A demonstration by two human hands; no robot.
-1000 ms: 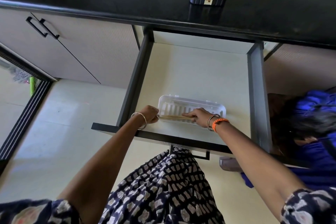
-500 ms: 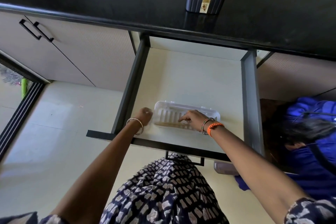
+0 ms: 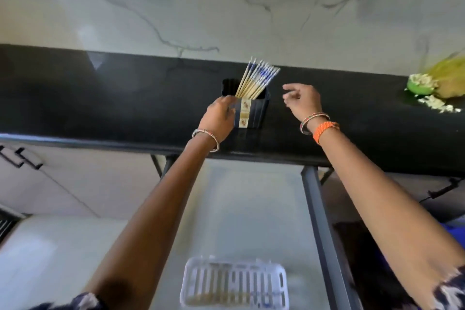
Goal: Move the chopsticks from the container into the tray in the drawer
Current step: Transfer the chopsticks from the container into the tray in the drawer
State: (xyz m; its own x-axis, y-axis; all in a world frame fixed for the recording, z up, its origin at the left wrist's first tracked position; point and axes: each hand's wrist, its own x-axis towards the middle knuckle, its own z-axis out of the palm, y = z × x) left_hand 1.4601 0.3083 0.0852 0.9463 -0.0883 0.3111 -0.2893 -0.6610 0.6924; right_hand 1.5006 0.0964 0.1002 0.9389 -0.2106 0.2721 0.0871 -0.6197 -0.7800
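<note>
We left tray (image 3: 235, 282), reached up: left hand (image 3: 220, 116) gripped container (image 3: 253, 113); right hand (image 3: 303, 102) loose, empty, nearing chopsticks (image 3: 256, 79) for another.

Both arms reach forward, nearly straight. The left hand (image 3: 220, 114) has its fingers curled, its back toward us; what they touch I cannot tell. The right hand (image 3: 303, 100) hangs in the air, fingers loosely bent, holding nothing.
</note>
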